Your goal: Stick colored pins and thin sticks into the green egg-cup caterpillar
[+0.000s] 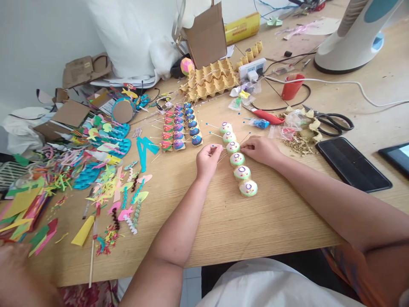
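A row of several white-and-green domes (242,172) with purple rings and coloured dots runs toward me on the wooden table. Thin sticks with blue tips stand out from the far domes on both sides. My left hand (208,161) is left of the third dome, thumb and fingers pinched on a thin stick with a blue tip. On the right side of the same dome, my right hand (260,149) has its fingers closed together close to the dome's edge; anything between them is too small to make out.
Finished-looking red, purple and blue domes (179,134) stand left of centre. Paper and craft scraps (111,187) cover the left side. Scissors (335,123), a phone (353,163) and a red cup (292,87) lie or stand right. Another person's hand (19,264) is lower left.
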Motion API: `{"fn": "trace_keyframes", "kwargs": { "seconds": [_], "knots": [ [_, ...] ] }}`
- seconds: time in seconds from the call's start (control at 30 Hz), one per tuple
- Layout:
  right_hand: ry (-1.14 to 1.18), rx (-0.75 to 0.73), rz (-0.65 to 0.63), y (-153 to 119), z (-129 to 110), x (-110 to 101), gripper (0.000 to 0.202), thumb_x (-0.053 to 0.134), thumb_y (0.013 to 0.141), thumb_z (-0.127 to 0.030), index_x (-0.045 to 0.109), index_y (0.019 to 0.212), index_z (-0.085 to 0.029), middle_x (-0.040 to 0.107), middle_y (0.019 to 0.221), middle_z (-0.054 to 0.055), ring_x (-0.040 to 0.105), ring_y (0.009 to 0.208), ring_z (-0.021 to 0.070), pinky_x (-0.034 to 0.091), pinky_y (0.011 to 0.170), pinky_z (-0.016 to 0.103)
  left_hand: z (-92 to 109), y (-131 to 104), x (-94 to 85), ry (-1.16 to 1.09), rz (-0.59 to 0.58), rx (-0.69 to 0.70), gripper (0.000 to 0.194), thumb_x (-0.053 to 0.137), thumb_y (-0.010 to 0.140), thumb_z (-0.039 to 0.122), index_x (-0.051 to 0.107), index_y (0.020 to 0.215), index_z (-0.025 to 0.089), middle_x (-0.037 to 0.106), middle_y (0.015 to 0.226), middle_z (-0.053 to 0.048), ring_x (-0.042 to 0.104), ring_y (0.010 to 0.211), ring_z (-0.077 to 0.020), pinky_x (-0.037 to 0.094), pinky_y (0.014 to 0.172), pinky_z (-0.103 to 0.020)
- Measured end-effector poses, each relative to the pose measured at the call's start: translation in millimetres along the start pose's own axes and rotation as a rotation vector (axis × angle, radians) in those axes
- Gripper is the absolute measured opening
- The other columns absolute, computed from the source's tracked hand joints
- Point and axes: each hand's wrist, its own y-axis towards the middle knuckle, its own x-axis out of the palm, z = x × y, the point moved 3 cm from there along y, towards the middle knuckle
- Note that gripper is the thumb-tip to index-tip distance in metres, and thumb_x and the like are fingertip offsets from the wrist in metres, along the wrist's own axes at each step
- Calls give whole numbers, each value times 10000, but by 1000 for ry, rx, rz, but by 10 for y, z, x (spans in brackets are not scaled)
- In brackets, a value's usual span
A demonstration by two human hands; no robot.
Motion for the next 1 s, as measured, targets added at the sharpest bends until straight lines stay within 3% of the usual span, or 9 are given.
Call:
{"fn": "trace_keyframes", "kwargs": {
  "seconds": [0.47,1.0],
  "knots": [
    [-10,2,-19,2,-18,-4,232,668,909,-329,847,1036,-252,788,1014,36,653,801,168,394,672,291,67,-17,-19,127,36,13,215,778,841,368,680,759,195,686,704,25,600,671,-108,469,690,-227],
    [-22,0,1,-2,-18,-11,233,669,906,-336,847,1029,-248,794,1014,37,652,816,174,375,658,289,72,-22,-4,72,-1,-42,153,770,840,331,789,876,184,785,847,-38,696,785,-146,541,798,-272]
  ]
}}
